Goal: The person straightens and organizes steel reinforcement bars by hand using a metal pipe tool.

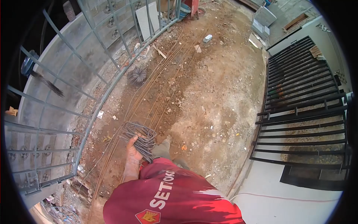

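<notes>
A person in a red shirt point(175, 192) grips one bundle of bent metal pieces point(140, 138) in the left hand point(135, 148), its fingers closed around the looped stack, at a dirt-floored building site. The right hand is out of view, so its state, and whether the hands are together or apart, cannot be told. The bundle is held over the ground beside the wearer's legs, near several long thin rods point(151, 80) that overlap too much to count. One blue bucket point(184, 11) stands at the far end of the grey metal frame point(112, 87), its contents too small to make out. One spiky wire bundle point(138, 75) lies on the dirt between the frame and the rods. Farther off are one pale block point(207, 38) on the ground and two light panels point(144, 24) upright by the frame; one black barred gate point(298, 100) lines the opposite side.
</notes>
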Demonstrator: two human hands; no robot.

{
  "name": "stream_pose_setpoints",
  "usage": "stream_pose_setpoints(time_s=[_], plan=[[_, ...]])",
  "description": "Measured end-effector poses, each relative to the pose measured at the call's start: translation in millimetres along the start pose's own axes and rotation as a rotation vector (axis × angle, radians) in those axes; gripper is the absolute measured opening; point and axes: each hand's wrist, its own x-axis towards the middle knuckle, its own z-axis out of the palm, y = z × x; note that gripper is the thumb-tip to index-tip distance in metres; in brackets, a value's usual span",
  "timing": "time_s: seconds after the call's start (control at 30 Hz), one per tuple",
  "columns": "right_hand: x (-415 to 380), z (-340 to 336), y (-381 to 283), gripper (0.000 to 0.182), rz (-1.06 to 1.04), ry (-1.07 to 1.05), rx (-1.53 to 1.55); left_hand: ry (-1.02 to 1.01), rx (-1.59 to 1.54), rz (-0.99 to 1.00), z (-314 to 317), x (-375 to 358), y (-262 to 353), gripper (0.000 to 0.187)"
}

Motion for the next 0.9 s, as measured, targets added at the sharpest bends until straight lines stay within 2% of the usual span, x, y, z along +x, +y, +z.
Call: stream_pose_setpoints(time_s=[0.17,0.33,0.47,0.6,0.7,0.8,0.9], plan=[[13.4,-30.8,-50.0,0.043,0.005,-0.097,0.074,-0.066,0.038,-0.020,83.4,90.9,-24.6,0.020],[81.2,-124.6,-155.5,0.042,-0.050,-0.116,0.137,-0.062,0.072,0.027,138.2,184.6,-49.7,0.019],[142.1,-228.3,-237.4,0.042,-0.101,-0.120,0.167,0.001,0.120,0.055,159.1,256.3,-68.3,0.019],[201.4,-393.3,-343.0,0.042,-0.193,-0.044,0.174,0.020,0.070,0.191,218.0,328.4,-94.2,0.017],[208.0,-455.7,-374.7,0.042,-0.192,-0.064,0.085,0.082,0.060,0.288,234.1,339.9,-96.9,0.017],[218.9,-549.6,-448.2,0.042,-0.236,-0.011,0.002,0.053,-0.032,0.404,280.8,347.8,-101.5,0.019],[224.1,-614.5,-527.8,0.042,-0.269,0.032,-0.062,0.141,-0.052,0.533,280.0,366.7,-96.7,0.020]])
